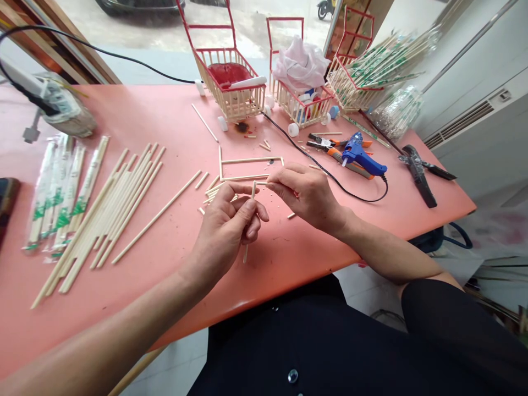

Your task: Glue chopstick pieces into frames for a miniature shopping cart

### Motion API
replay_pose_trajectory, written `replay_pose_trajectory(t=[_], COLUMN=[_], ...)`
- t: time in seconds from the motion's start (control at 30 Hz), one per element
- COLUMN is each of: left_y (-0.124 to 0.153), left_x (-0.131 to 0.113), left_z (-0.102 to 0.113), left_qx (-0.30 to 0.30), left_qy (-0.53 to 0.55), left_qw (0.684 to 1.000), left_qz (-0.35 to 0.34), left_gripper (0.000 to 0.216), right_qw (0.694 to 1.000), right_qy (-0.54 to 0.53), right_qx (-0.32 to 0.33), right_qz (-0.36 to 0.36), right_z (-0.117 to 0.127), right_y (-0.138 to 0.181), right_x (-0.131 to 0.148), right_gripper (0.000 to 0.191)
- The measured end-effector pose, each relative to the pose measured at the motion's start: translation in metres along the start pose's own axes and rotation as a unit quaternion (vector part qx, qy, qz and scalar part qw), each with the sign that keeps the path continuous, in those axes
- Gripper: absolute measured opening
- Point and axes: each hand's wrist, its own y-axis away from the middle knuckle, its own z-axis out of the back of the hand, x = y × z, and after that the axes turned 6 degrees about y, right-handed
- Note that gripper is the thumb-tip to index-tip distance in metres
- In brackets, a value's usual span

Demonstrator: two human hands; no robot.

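Note:
My left hand (225, 225) is closed around a thin wooden chopstick (253, 189), its upper end above the thumb and its lower end below the fingers. In a pinch, my right hand (309, 192) has a short stick piece (261, 182), whose tip meets the top of the chopstick; whether the two are joined I cannot tell. Just beyond the hands lies a flat rectangular stick frame (251, 160). Several short cut pieces (212, 190) are scattered by my left hand. A single chopstick (157, 216) lies farther left.
Loose chopsticks (124, 214) and wrapped ones (61, 192) cover the table's left side. A blue glue gun (363, 157), pliers (325, 142) and a black clamp-like tool (418, 173) lie right. Small stick carts (243, 107) stand behind. A black cable (297, 147) crosses the table.

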Motion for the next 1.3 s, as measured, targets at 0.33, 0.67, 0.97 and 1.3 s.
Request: replay_pose_trajectory(t=[0.33,0.67,0.97,1.3], left_y=[0.0003,0.0001,-0.0001,-0.0022], left_x=[0.0014,0.0014,0.0028,0.0047], left_z=[0.0017,0.0004,-0.0002,0.0018], left_qx=[-0.001,0.002,0.003,0.016], left_qy=[0.001,0.008,0.013,0.023], left_qw=[1.0,1.0,1.0,1.0], left_qz=[0.007,0.009,0.003,0.002], left_gripper=[0.02,0.023,0.022,0.026], right_qw=[1.0,1.0,1.0,1.0], right_qy=[0.001,0.004,0.025,0.024], right_qx=[0.005,-0.002,-0.005,-0.016], right_qz=[-0.005,-0.001,-0.001,0.005], right_z=[0.0005,0.0002,-0.0013,-0.0017], right_y=[0.0008,0.0006,0.0017,0.0022], right_x=[-0.0005,0.0006,0.0008,0.0013], right_gripper=[0.028,0.028,0.028,0.028])
